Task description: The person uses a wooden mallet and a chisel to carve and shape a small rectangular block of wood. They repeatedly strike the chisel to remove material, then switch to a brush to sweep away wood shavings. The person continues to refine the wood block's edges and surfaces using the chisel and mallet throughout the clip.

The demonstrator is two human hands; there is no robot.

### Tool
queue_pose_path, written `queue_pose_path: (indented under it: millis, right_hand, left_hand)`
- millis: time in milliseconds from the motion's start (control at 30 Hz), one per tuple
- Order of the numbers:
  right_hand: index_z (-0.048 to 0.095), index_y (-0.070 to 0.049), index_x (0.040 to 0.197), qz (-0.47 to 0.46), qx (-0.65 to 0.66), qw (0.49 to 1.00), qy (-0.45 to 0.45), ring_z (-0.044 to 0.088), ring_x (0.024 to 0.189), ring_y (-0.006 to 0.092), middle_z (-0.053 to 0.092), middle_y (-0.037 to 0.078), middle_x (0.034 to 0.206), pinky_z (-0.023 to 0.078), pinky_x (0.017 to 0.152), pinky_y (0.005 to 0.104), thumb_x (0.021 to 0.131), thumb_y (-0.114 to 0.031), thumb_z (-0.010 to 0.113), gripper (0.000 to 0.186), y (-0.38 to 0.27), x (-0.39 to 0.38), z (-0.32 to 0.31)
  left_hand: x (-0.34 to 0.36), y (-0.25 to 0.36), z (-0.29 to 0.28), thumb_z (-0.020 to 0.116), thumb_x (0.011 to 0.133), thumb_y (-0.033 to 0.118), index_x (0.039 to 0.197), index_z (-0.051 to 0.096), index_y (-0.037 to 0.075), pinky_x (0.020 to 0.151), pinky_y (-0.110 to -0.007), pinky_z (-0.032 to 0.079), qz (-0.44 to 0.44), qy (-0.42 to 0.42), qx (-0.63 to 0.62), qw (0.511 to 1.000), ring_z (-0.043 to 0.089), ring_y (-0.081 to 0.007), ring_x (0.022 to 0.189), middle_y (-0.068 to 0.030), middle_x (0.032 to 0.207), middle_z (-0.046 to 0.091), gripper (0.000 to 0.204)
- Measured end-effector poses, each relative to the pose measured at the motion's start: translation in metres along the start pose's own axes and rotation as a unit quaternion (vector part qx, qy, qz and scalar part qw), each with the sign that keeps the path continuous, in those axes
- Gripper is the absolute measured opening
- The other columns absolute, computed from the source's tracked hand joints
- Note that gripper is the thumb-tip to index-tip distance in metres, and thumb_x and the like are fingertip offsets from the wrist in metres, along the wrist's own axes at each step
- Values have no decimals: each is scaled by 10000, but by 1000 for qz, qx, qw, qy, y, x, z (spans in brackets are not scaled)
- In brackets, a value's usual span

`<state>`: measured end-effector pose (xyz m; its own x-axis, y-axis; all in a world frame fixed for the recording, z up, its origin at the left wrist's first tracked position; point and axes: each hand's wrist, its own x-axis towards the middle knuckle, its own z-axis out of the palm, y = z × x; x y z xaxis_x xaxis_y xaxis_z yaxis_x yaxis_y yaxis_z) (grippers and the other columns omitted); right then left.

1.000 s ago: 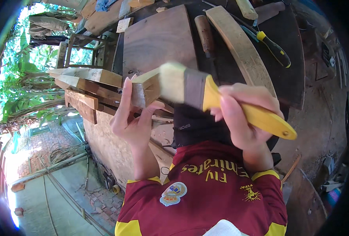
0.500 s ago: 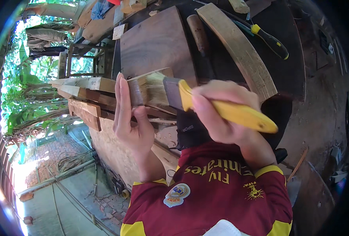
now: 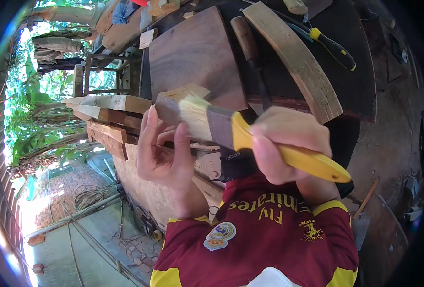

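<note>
My left hand (image 3: 166, 158) grips a small wooden block (image 3: 173, 98) between thumb and fingertips, near the middle of the view. My right hand (image 3: 288, 138) is closed round the yellow handle of a paintbrush (image 3: 228, 127), whose pale bristles lie against the block's right side. Behind the block is a square dark wooden board (image 3: 190, 52) on a black work surface (image 3: 341, 91). A stack of wooden pieces (image 3: 108, 115) sticks out to the left, just beyond my left hand.
On the work surface lie a long curved timber (image 3: 291, 60), a wooden-handled tool (image 3: 244, 40) and a black-and-yellow handled tool (image 3: 335, 50). Offcuts (image 3: 123, 36) and a blue bag (image 3: 122, 13) are at the back left. A wooden frame (image 3: 104, 71) stands beyond the stack.
Since a second ago the brush and my right hand shifted left, then slightly down and back right. The bristles, earlier at the block's top corner, now sit lower on its side.
</note>
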<state>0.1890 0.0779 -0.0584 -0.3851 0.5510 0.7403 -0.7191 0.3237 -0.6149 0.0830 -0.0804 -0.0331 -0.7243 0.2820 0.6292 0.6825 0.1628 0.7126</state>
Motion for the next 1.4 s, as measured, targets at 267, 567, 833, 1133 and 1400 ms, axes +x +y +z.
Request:
queue_pose_path:
  millis: [267, 567, 833, 1133, 1400]
  right_hand:
    - [619, 1, 912, -27, -118, 992, 17, 654, 580, 185, 650, 82, 699, 516, 534, 270, 768, 27, 702, 169, 18, -9, 9]
    - [634, -28, 797, 30, -170, 985, 23, 642, 520, 188, 639, 93, 644, 497, 489, 262, 727, 41, 732, 138, 30, -12, 16]
    - [655, -27, 803, 45, -180, 983, -16, 666, 535, 185, 662, 80, 638, 532, 500, 269, 663, 29, 803, 212, 16, -24, 9]
    - [623, -32, 1034, 47, -95, 984, -143, 650, 667, 254, 635, 82, 781, 515, 549, 344, 781, -127, 707, 283, 3, -37, 25]
    - [577, -54, 936, 113, -150, 972, -143, 622, 670, 279, 610, 80, 769, 501, 588, 377, 753, -79, 704, 224, 10, -43, 35]
  left_hand:
    - [0, -6, -4, 759, 746, -95, 1114, 609, -77, 583, -212, 545, -19, 52, 21, 998, 654, -173, 779, -251, 1169, 625, 398]
    - [8, -12, -2, 724, 815, -26, 1070, 595, -64, 563, -188, 495, -32, 85, 10, 996, 649, -142, 741, -206, 1107, 654, 288]
    - [33, 0, -5, 716, 844, 63, 1124, 552, -42, 688, -248, 531, 15, -59, 105, 993, 655, -200, 862, -187, 1110, 645, 340]
    - [15, -2, 4, 805, 719, -27, 981, 485, 19, 786, -305, 540, 25, -35, -39, 998, 656, -248, 926, -255, 1075, 622, 416]
    - [21, -15, -7, 656, 867, 0, 1137, 513, -41, 767, -302, 549, -8, 41, 40, 998, 624, -251, 1029, -234, 1166, 612, 308]
